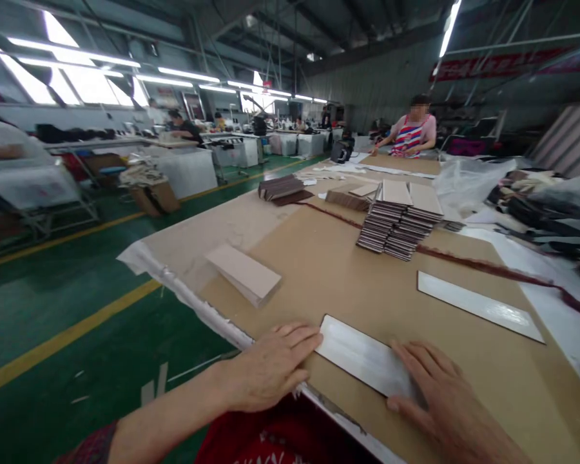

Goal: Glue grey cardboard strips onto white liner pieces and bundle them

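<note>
A long white glossy strip (362, 357) lies flat on the brown cardboard-covered table (348, 283), close to its near edge. My left hand (270, 367) rests flat at the strip's left end, fingers stretched out and touching it. My right hand (439, 399) lies on the strip's right end, fingers spread and pressing down on it. Neither hand grips anything.
A second white strip (478, 306) lies to the right. A beige stack (244, 274) sits to the left, and stacks of dark-edged pieces (396, 222) stand farther back. A dark red cord (483, 267) crosses the table. A person in a striped apron (410, 135) works at the far end.
</note>
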The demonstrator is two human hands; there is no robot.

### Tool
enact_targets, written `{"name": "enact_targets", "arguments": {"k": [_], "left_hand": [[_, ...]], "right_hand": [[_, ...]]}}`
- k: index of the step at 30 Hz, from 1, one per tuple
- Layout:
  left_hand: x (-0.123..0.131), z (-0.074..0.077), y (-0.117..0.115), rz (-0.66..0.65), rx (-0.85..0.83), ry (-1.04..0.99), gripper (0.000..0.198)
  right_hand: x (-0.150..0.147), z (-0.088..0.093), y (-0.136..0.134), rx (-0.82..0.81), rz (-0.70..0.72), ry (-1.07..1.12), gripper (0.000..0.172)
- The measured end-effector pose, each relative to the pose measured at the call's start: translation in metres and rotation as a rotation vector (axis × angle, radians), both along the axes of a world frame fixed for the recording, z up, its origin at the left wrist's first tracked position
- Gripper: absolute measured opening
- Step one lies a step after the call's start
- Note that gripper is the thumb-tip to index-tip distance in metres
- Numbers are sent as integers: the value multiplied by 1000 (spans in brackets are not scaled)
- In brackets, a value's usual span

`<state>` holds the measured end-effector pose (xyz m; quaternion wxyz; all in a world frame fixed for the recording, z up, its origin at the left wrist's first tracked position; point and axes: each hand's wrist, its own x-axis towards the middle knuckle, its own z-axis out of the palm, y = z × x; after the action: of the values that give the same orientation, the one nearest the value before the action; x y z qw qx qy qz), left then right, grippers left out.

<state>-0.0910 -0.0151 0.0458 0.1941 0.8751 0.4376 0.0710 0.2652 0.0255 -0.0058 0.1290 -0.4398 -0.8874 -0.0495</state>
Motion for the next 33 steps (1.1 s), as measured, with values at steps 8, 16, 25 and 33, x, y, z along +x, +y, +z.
{"name": "enact_targets", "arguments": {"k": [8, 16, 25, 33], "left_hand": [[-119, 48, 77, 155, 234, 123, 60], [-150, 61, 131, 60, -16, 351, 72], [-145, 65, 142, 56, -70, 395, 68], [-149, 66, 149, 69, -87, 361, 65]], "right_hand": [[-1, 46, -2, 169, 189, 250, 27], [-3, 44, -28, 140, 162, 266, 24], [17, 28, -33, 112, 167, 163, 28], [26, 11, -34, 74, 164, 107, 32]]}}
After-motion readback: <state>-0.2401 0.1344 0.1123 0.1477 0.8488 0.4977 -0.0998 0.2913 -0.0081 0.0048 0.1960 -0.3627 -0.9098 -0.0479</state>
